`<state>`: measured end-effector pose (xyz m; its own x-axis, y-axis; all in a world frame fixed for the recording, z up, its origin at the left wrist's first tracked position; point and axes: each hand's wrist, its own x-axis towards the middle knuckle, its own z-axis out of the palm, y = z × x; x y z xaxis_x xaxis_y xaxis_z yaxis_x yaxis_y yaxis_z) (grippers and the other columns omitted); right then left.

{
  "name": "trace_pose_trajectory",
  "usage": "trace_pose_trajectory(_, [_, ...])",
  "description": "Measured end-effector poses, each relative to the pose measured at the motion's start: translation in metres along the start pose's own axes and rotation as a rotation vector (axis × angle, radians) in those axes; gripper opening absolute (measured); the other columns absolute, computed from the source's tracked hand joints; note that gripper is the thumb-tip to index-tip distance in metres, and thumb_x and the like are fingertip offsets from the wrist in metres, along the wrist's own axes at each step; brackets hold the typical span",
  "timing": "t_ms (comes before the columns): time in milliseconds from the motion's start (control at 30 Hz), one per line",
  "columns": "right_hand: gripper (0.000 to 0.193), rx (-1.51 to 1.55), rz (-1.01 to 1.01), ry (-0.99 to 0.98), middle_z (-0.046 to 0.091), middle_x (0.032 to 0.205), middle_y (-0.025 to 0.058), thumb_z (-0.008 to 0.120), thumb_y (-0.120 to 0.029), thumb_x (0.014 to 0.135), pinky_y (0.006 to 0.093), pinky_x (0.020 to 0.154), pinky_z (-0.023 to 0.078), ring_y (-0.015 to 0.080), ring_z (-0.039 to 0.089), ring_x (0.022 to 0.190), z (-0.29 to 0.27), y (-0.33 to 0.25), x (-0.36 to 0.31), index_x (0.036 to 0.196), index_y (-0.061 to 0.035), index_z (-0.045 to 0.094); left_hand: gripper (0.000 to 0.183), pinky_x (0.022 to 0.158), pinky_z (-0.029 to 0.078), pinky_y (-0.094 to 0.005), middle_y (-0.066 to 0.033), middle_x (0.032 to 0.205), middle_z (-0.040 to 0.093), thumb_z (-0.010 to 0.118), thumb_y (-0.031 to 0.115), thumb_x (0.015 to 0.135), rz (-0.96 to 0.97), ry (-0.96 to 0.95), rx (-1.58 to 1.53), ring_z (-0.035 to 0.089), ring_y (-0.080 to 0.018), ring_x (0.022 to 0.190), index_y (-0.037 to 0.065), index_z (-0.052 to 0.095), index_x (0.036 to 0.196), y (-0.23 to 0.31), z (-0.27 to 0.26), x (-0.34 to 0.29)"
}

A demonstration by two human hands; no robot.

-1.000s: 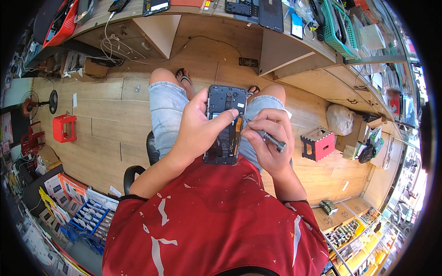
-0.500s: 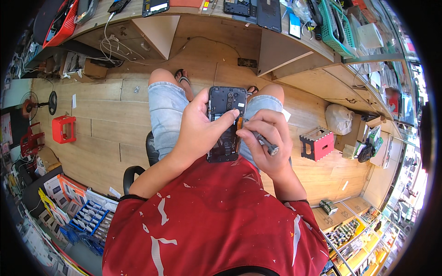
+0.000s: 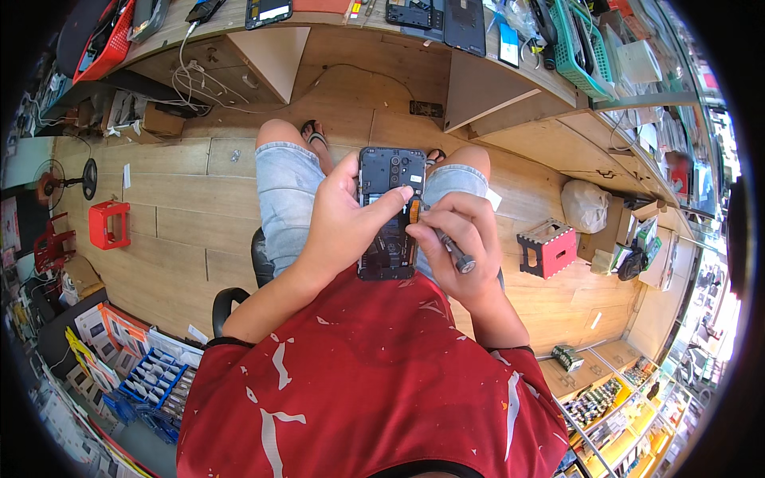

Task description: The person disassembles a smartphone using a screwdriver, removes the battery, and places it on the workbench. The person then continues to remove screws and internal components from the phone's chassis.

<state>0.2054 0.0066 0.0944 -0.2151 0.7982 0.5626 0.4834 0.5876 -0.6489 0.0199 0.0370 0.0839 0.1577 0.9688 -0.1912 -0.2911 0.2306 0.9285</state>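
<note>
Above my lap, an opened smartphone [image 3: 390, 239] shows its dark inside, with the camera lenses toward the far end. My left hand [image 3: 339, 215] is closed around its left side, thumb lying across the middle near an orange flex cable [image 3: 414, 210]. At the phone's right edge, my right hand [image 3: 466, 239] is closed on a grey screwdriver [image 3: 456, 252]. The handle's round end points back toward me. My right fingertips are by the flex cable; the screwdriver's tip is hidden behind them, so I cannot tell whether it touches the phone.
Ahead stands a wooden desk [image 3: 510, 88] with phone parts, a green basket [image 3: 580, 49] and a red basket [image 3: 103, 44]. A red stool [image 3: 109, 225] is on the floor at left, a red-and-black folding stool [image 3: 547, 248] at right. Blue trays [image 3: 155, 374] lie at lower left.
Phone and both hands have shifted very slightly left in the picture. The screwdriver's handle end has tipped a little toward me and to the left. Both grips are the same.
</note>
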Motion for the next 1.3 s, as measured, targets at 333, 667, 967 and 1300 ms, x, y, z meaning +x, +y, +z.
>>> trace_pose_trajectory(333, [0.020,0.472,0.395,0.056,0.061,0.116,0.0124,0.078,0.002,0.097,0.0314,0.072,0.060,0.0187,0.069,0.088,-0.003,0.012,-0.011,0.113,0.0021,0.067,0.025,0.085,0.059,-0.0284,-0.0073,0.108,0.076,0.075,0.000,0.097,-0.063,-0.007,-0.090,0.072,-0.0104,0.095,-0.002,0.066,0.120,-0.003,-0.003,0.002])
trace_pose_trajectory(667, [0.012,0.766,0.467,0.092,0.055,0.123,0.0132,0.068,0.004,0.104,0.0279,0.072,0.063,0.0174,0.072,0.088,0.001,0.016,-0.012,0.115,0.0050,0.064,0.025,0.085,0.058,-0.0279,-0.0071,0.108,0.076,0.075,0.001,0.096,-0.075,-0.018,-0.051,0.071,-0.0097,0.095,-0.003,0.066,0.120,0.002,-0.002,0.002])
trace_pose_trajectory(967, [0.013,0.776,0.447,0.100,0.054,0.122,0.0142,0.068,0.004,0.103,0.0292,0.072,0.063,0.0193,0.073,0.089,0.000,0.015,-0.015,0.116,0.0042,0.063,0.026,0.085,0.058,-0.0285,-0.0068,0.109,0.076,0.076,0.002,0.097,-0.111,0.002,-0.034,0.071,-0.0095,0.097,-0.002,0.066,0.120,0.002,-0.002,0.002])
trace_pose_trajectory(1300, [0.012,0.545,0.290,0.126,0.064,0.127,0.0209,0.063,-0.003,0.108,0.0303,0.079,0.060,0.0209,0.074,0.095,-0.004,0.020,-0.006,0.117,0.0036,0.068,0.026,0.084,0.059,-0.0283,-0.0060,0.108,0.076,0.075,0.002,0.098,-0.151,0.046,-0.104,0.072,-0.0099,0.095,-0.001,0.066,0.122,0.005,-0.008,0.000])
